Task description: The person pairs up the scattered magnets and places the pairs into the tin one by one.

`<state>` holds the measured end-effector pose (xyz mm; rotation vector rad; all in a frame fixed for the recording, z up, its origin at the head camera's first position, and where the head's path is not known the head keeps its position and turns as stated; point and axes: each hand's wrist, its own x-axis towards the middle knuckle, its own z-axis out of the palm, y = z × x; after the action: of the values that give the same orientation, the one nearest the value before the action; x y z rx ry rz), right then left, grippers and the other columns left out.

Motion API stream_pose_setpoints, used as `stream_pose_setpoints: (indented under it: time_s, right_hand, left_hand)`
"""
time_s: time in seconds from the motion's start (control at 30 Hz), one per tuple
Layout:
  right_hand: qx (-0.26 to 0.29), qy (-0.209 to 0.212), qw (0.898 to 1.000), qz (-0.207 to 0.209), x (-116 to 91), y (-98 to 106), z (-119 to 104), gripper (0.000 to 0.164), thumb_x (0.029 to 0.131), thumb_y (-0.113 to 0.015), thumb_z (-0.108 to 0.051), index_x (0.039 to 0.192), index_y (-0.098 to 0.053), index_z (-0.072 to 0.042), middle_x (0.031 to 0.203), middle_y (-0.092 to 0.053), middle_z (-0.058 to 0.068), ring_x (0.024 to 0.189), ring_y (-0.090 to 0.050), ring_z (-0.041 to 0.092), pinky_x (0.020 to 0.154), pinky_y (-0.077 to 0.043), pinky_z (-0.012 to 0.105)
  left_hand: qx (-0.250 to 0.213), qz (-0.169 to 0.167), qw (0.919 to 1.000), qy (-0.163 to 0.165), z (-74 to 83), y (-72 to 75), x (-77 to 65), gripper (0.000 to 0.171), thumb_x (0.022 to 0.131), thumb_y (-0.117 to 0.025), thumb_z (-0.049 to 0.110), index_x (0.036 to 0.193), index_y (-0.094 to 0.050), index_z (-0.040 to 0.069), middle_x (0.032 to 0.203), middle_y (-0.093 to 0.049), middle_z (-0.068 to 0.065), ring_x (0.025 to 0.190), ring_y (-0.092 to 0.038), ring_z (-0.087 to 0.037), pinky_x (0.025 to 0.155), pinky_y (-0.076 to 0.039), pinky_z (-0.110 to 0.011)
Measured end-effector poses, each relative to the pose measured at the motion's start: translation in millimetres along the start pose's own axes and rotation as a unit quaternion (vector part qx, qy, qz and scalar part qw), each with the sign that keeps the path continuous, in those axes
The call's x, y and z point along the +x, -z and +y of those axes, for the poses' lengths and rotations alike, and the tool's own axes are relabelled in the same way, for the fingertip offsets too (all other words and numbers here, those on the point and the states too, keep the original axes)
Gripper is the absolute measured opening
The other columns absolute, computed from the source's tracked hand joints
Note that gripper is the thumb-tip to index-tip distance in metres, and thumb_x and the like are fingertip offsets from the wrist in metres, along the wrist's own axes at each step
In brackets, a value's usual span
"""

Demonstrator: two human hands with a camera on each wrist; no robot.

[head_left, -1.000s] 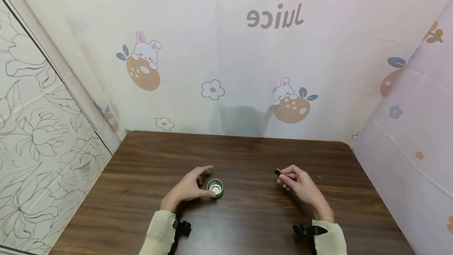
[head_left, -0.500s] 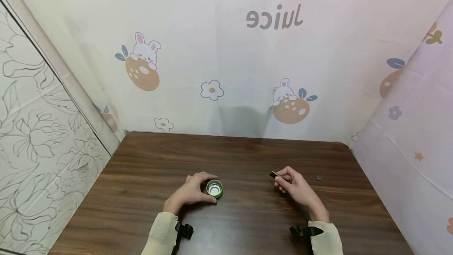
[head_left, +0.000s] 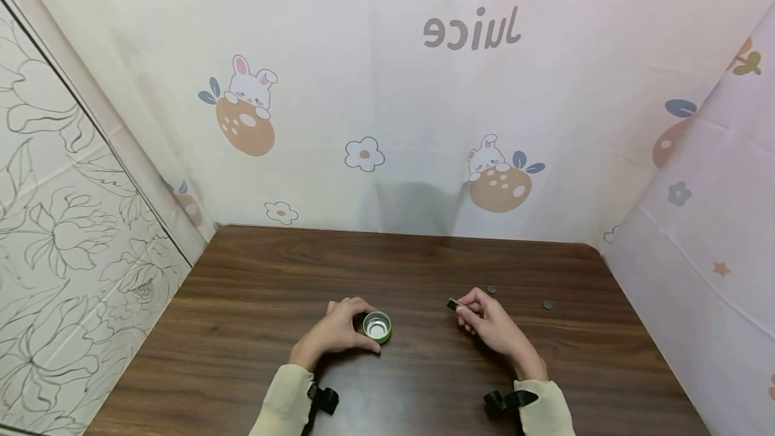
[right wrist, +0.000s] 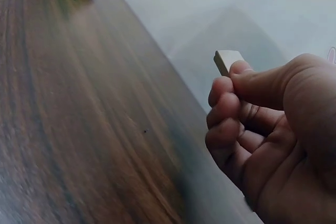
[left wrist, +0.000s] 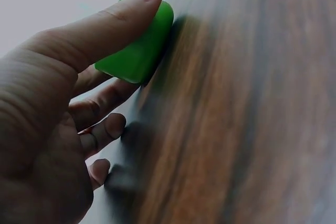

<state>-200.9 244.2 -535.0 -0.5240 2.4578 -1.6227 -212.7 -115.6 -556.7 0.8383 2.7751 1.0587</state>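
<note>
My left hand (head_left: pixel 339 330) curls its thumb and fingers round a small green round tin (head_left: pixel 377 336) with a silvery inside, its open top facing up. In the left wrist view the thumb lies along the tin's green side (left wrist: pixel 134 59), and the tin is at the table surface. To the right, my right hand (head_left: pixel 492 325) pinches a small flat rectangular block (right wrist: pixel 229 60) between thumb and forefinger, slightly above the table. The block looks pale on one face and dark at its end; its exact kind cannot be told. A gap separates it from the tin.
Two small grey discs, a nearer one (head_left: pixel 547 305) and a farther one (head_left: pixel 492 289), lie on the brown wooden table (head_left: pixel 290 261) beyond and right of my right hand. A printed curtain (head_left: pixel 418 99) hangs behind the table's far edge.
My left fingers have come in round the tin, which has shifted slightly right. My right hand has moved left with the block, uncovering the second grey disc.
</note>
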Motion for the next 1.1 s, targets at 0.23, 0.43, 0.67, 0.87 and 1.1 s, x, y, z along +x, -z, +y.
stream_pose_setpoints:
  time_s: [0.23, 0.43, 0.67, 0.87, 1.1]
  right_hand:
    - [0.042, -0.002, 0.999, -0.026, 1.7, -8.4, 0.4, 0.019, 0.107, -0.055, -0.015, 0.114, -0.054, 0.002, 0.091, -0.068, 0.022, 0.066, -0.066, 0.024, 0.058, -0.057, 0.034]
    - [0.074, -0.007, 0.996, -0.057, 4.8, -19.1, -3.1, 0.021, 0.107, -0.055, -0.016, 0.115, -0.052, 0.004, 0.094, -0.068, 0.026, 0.069, -0.07, 0.024, 0.061, -0.06, 0.038]
    - [0.071, -0.004, 0.995, -0.066, 8.1, -30.5, -4.7, 0.019, 0.106, -0.057, -0.015, 0.112, -0.054, 0.003, 0.092, -0.069, 0.023, 0.07, -0.071, 0.025, 0.062, -0.061, 0.038]
    - [0.058, -0.005, 0.996, -0.073, 9.6, -36.9, -6.4, 0.019, 0.106, -0.059, -0.017, 0.112, -0.055, 0.0, 0.092, -0.07, 0.022, 0.071, -0.071, 0.026, 0.061, -0.06, 0.037]
    - [0.07, -0.009, 0.994, -0.082, 10.8, -44.8, -11.7, 0.019, 0.106, -0.059, -0.017, 0.111, -0.055, 0.0, 0.091, -0.07, 0.02, 0.069, -0.072, 0.026, 0.061, -0.061, 0.041]
  left_hand:
    - [-0.025, -0.004, 0.9996, 0.009, 5.9, -4.8, 1.6, 0.065, 0.065, -0.097, 0.048, 0.119, -0.07, 0.023, 0.114, -0.072, 0.01, 0.101, -0.06, -0.011, 0.084, -0.026, -0.034]
    - [-0.043, -0.003, 0.999, 0.016, 8.4, -7.8, 2.7, 0.062, 0.068, -0.096, 0.044, 0.121, -0.067, 0.028, 0.111, -0.071, 0.015, 0.093, -0.059, -0.003, 0.085, -0.025, -0.034]
    - [-0.052, -0.008, 0.9986, 0.008, 10.5, -10.9, 4.0, 0.062, 0.069, -0.096, 0.043, 0.121, -0.068, 0.027, 0.109, -0.071, 0.015, 0.09, -0.057, -0.001, 0.084, -0.025, -0.035]
    - [-0.056, -0.01, 0.9983, 0.009, 11.9, -11.4, 4.3, 0.061, 0.067, -0.097, 0.041, 0.119, -0.069, 0.027, 0.108, -0.071, 0.016, 0.092, -0.059, 0.001, 0.089, -0.029, -0.034]
    - [-0.062, -0.013, 0.9979, 0.006, 12.3, -12.7, 5.3, 0.059, 0.067, -0.097, 0.041, 0.116, -0.069, 0.028, 0.105, -0.071, 0.019, 0.094, -0.061, 0.0, 0.093, -0.032, -0.036]
